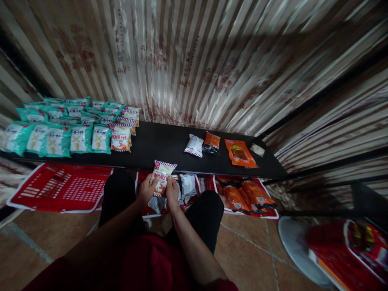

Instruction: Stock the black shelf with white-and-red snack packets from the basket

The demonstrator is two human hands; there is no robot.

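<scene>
Pinching a red-and-white shrimp snack bag from both sides here, left hand on one edge, right hand on the other, so each grip is closed on it. The bag's by the near edge of the black surface, above the middle red basket in this view. Teal snack bags sit in rows on the left, matching shrimp bags right beside them.

Shop-like spot: shelf w/ snack pkts, baskets
</scene>
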